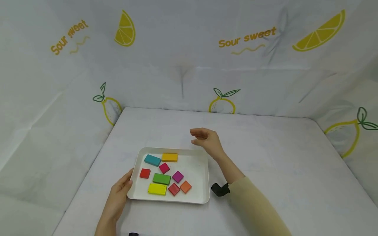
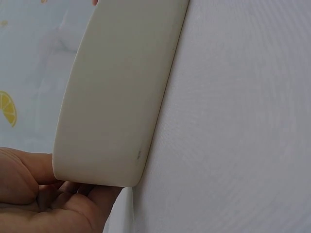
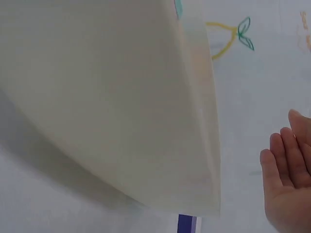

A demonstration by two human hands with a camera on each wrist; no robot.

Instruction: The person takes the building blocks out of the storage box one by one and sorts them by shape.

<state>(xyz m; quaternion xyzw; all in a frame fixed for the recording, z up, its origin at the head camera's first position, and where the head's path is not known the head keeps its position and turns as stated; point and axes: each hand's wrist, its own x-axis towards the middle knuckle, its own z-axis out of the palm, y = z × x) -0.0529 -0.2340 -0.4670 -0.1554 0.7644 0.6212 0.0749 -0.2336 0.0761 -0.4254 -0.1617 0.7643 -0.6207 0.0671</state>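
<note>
My left hand point(image 1: 118, 195) rests against the outer left wall of a white tray point(image 1: 196, 196), its thumb and fingers at the near left corner. In the left wrist view the tray's outer wall point(image 2: 114, 97) hides some fingertips. Beyond the tray's far right corner is my right hand point(image 1: 208, 141), raised, its fingers extended and thumb apart, holding nothing. In the tray lie rectangular blocks: teal point(image 1: 152, 160), amber point(image 1: 169, 157), green point(image 1: 161, 179) and yellow point(image 1: 157, 189). Smaller square blocks lie among them: red point(image 1: 145, 173), pink point(image 1: 164, 168), purple point(image 1: 178, 176), crimson point(image 1: 174, 189) and orange point(image 1: 185, 187).
A white cloth covers the table point(image 1: 265, 150), and a lemon-printed sheet point(image 1: 177, 49) hangs behind it. Something black point(image 1: 220, 189) sits beside the right forearm. Low in the right wrist view, a small purple-and-white item point(image 3: 185, 224) shows partly.
</note>
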